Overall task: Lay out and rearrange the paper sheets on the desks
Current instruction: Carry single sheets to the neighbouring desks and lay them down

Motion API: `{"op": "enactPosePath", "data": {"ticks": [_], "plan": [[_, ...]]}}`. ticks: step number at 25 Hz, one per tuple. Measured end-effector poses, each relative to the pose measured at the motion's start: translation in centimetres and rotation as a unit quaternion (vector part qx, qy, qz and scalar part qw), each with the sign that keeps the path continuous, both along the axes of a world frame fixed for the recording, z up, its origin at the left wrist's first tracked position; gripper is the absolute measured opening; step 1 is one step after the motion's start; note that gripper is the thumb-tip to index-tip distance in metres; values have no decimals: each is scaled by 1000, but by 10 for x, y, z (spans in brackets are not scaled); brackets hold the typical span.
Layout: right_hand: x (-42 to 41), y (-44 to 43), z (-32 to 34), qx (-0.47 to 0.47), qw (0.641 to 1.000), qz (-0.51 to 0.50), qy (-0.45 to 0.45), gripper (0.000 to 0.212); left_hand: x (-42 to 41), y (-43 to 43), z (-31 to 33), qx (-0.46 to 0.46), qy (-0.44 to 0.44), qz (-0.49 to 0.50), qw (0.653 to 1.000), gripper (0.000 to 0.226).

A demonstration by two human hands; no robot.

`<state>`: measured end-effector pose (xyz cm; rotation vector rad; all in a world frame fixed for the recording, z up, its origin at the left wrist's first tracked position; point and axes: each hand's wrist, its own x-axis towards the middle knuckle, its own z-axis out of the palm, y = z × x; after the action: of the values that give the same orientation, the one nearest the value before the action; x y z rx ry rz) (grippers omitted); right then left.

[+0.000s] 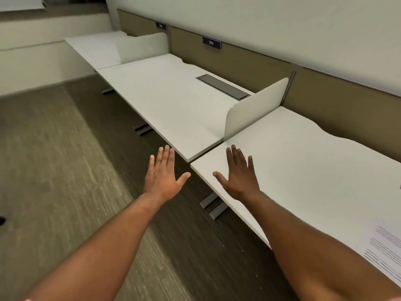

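Both my arms stretch forward with flat, spread fingers and hold nothing. My left hand (163, 172) hovers over the carpet just in front of the middle desk (169, 98). My right hand (237, 173) hovers over the front left corner of the near desk (303, 161). A printed paper sheet (384, 250) lies on the near desk at the right edge of the view, partly cut off. A faint sheet (104, 43) seems to lie on the far desk (93, 51).
White curved dividers (256, 107) (143, 47) stand between the desks. A grey cable hatch (223, 86) sits in the middle desk's back. Tan panels with a number plate (211, 42) run behind. Grey desk feet (213, 205) rest on the brown carpet at left.
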<state>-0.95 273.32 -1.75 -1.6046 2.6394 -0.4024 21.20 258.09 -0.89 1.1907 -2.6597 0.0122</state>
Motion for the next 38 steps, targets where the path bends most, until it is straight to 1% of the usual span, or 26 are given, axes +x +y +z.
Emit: {"op": "enactPosePath", "data": {"ticks": [2, 3, 4, 7, 8, 10, 12, 15, 19, 24, 29, 33, 36, 38], "plan": [[29, -67, 13, -21, 999, 32, 16, 94, 37, -53, 12, -10, 9, 31, 999, 100], [29, -73, 16, -31, 999, 33, 18, 93, 38, -56, 16, -5, 5, 30, 1000, 100], [41, -99, 22, -35, 998, 46, 13, 93, 52, -75, 19, -7, 7, 40, 999, 100], [80, -189, 33, -39, 995, 91, 18, 92, 101, -139, 25, -19, 29, 100, 994, 100], [83, -193, 36, -42, 994, 96, 19, 91, 104, -140, 28, -19, 30, 99, 994, 99], [105, -258, 39, -36, 991, 130, 21, 90, 134, -185, 25, -13, 41, 140, 989, 99], [112, -301, 39, -46, 987, 149, 36, 90, 149, -216, 27, -10, 53, 160, 986, 99], [123, -403, 38, -67, 980, 183, 43, 91, 174, -294, 30, -24, 55, 197, 978, 98], [140, -548, 36, -81, 972, 220, 25, 90, 195, -405, 37, -30, 39, 228, 972, 97], [165, -704, 46, -96, 957, 272, 19, 90, 208, -540, 52, -44, 60, 265, 961, 97], [193, -869, 45, -114, 949, 292, 29, 89, 228, -695, 45, -53, 78, 277, 956, 97], [216, -1013, 35, -105, 952, 287, 30, 89, 243, -849, 32, -44, 84, 263, 960, 95], [223, -1107, 45, -101, 959, 262, 37, 88, 249, -954, 48, -46, 67, 226, 971, 95], [223, -1166, 55, -99, 963, 252, 20, 88, 250, -1024, 64, -43, 65, 212, 974, 95]]}}
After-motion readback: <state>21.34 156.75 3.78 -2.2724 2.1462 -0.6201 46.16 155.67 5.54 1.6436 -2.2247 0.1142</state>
